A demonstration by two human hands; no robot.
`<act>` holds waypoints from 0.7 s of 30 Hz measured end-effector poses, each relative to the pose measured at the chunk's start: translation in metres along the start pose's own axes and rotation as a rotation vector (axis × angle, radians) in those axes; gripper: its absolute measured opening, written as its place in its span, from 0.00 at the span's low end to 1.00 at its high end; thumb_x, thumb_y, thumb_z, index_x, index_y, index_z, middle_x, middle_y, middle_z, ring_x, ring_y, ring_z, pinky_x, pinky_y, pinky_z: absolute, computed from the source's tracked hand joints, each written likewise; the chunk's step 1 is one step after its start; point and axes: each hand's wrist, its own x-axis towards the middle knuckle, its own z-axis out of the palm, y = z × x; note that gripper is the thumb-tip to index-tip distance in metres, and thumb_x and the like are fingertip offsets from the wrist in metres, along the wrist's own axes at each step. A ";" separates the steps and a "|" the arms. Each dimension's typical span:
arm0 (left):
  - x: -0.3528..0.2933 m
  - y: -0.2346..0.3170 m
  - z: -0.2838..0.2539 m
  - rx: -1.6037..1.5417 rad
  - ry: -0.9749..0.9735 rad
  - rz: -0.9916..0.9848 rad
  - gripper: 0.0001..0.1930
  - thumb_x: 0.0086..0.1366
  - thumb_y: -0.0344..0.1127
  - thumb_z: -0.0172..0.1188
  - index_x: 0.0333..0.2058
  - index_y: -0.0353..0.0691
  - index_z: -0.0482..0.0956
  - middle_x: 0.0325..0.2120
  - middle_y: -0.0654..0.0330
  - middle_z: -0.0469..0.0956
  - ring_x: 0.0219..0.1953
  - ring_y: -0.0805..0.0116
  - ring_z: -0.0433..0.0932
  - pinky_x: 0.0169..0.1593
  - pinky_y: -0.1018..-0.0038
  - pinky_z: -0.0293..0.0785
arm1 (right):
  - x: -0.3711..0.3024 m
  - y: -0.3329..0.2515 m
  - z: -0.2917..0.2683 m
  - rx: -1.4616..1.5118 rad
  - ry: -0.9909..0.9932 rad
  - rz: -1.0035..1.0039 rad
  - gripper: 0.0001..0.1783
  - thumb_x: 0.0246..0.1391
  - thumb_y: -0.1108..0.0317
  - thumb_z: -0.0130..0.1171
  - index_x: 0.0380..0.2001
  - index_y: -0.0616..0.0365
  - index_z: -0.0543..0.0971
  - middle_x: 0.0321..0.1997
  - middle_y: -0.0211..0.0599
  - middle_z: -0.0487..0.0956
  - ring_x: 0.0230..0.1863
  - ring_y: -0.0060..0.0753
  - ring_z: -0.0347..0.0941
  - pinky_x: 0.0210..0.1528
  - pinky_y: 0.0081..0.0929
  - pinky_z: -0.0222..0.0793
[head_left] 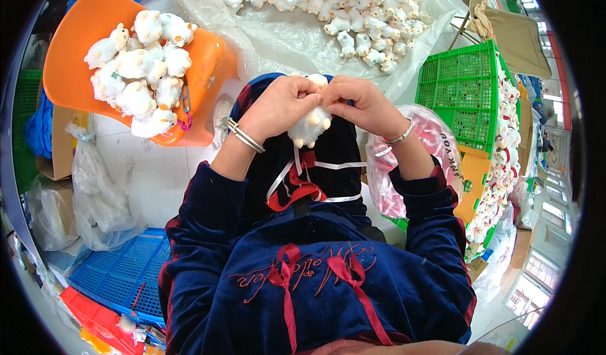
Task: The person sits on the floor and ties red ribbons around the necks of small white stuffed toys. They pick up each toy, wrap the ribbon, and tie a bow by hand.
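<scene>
Over my lap, a small white plush toy [308, 130] with cream-coloured feet lies between my hands, its head partly covered by my fingers. My left hand [281, 106] is closed on the toy near its neck, thumb and fingers pressed together. Right beside it, my right hand [365, 106] pinches at the same neck area; whatever lies between those fingertips is too small to make out. Below the toy, a red ribbon [293, 196] and thin white ribbons [341, 165] lie across my dark trousers.
An orange chair [69, 30] at left holds several white plush toys [136, 65] and a small dark tool [186, 96]. Many more toys [372, 20] lie on plastic sheeting [252, 39] ahead. Green crates [457, 90] and a pink-filled bag [413, 197] stand right; a blue crate [120, 270] sits lower left.
</scene>
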 end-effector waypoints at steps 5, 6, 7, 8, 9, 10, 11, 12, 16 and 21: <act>0.001 -0.001 -0.003 0.028 -0.052 -0.058 0.13 0.69 0.35 0.62 0.42 0.30 0.84 0.32 0.64 0.83 0.33 0.81 0.77 0.40 0.80 0.74 | 0.001 -0.009 0.002 -0.032 0.025 0.035 0.02 0.57 0.77 0.64 0.33 0.62 0.80 0.32 0.31 0.78 0.34 0.25 0.73 0.37 0.23 0.69; 0.001 -0.001 -0.003 0.016 -0.049 -0.058 0.13 0.69 0.35 0.62 0.42 0.30 0.84 0.32 0.64 0.83 0.33 0.81 0.77 0.40 0.81 0.74 | 0.000 -0.010 0.003 -0.019 0.029 0.067 0.02 0.57 0.77 0.64 0.33 0.62 0.80 0.32 0.31 0.78 0.33 0.24 0.73 0.36 0.23 0.69; 0.001 -0.002 -0.003 0.013 -0.047 -0.060 0.12 0.69 0.35 0.62 0.42 0.30 0.84 0.32 0.65 0.83 0.33 0.81 0.77 0.40 0.81 0.74 | 0.000 -0.011 0.004 0.002 0.045 0.123 0.03 0.56 0.77 0.64 0.33 0.62 0.80 0.31 0.33 0.79 0.32 0.26 0.74 0.36 0.24 0.70; 0.001 -0.001 -0.003 0.011 -0.044 -0.063 0.12 0.69 0.35 0.62 0.42 0.30 0.84 0.32 0.65 0.83 0.33 0.81 0.77 0.40 0.81 0.74 | 0.000 -0.013 0.006 0.022 0.062 0.178 0.03 0.56 0.76 0.64 0.33 0.62 0.79 0.30 0.35 0.80 0.31 0.28 0.75 0.36 0.25 0.72; 0.001 -0.001 -0.003 0.009 -0.042 -0.066 0.12 0.69 0.35 0.62 0.42 0.30 0.84 0.32 0.65 0.83 0.34 0.82 0.76 0.40 0.81 0.74 | 0.001 -0.015 0.008 0.043 0.079 0.234 0.04 0.56 0.75 0.64 0.33 0.62 0.79 0.29 0.38 0.80 0.29 0.30 0.76 0.35 0.26 0.73; 0.000 -0.001 -0.003 0.012 -0.039 -0.064 0.12 0.69 0.35 0.62 0.42 0.30 0.84 0.32 0.65 0.83 0.34 0.82 0.76 0.40 0.81 0.74 | 0.001 -0.016 0.010 0.022 0.102 0.242 0.05 0.55 0.75 0.64 0.34 0.62 0.78 0.29 0.38 0.80 0.29 0.30 0.76 0.35 0.26 0.73; -0.001 0.000 -0.003 0.015 -0.036 -0.062 0.12 0.69 0.35 0.62 0.42 0.30 0.84 0.32 0.65 0.83 0.34 0.82 0.76 0.40 0.81 0.74 | 0.002 -0.017 0.011 0.003 0.126 0.250 0.05 0.55 0.75 0.65 0.34 0.62 0.78 0.29 0.38 0.80 0.28 0.30 0.76 0.34 0.26 0.73; -0.001 0.001 -0.003 0.018 -0.034 -0.061 0.12 0.69 0.35 0.62 0.41 0.30 0.84 0.32 0.65 0.83 0.34 0.82 0.76 0.40 0.81 0.74 | 0.003 -0.018 0.013 -0.016 0.150 0.258 0.06 0.55 0.74 0.65 0.35 0.62 0.78 0.28 0.38 0.81 0.28 0.30 0.76 0.34 0.26 0.73; -0.002 -0.006 -0.003 -0.017 -0.015 -0.051 0.13 0.69 0.36 0.63 0.42 0.30 0.84 0.32 0.66 0.82 0.33 0.82 0.76 0.40 0.81 0.74 | 0.005 -0.019 0.019 -0.090 0.179 0.220 0.07 0.54 0.75 0.65 0.33 0.61 0.76 0.28 0.32 0.77 0.29 0.22 0.72 0.34 0.24 0.71; -0.007 -0.003 -0.003 0.004 0.028 -0.059 0.13 0.69 0.36 0.64 0.43 0.31 0.84 0.31 0.68 0.82 0.33 0.82 0.75 0.40 0.81 0.73 | 0.006 -0.018 0.020 -0.304 0.183 0.110 0.06 0.52 0.77 0.63 0.34 0.61 0.76 0.30 0.39 0.77 0.30 0.36 0.77 0.34 0.29 0.73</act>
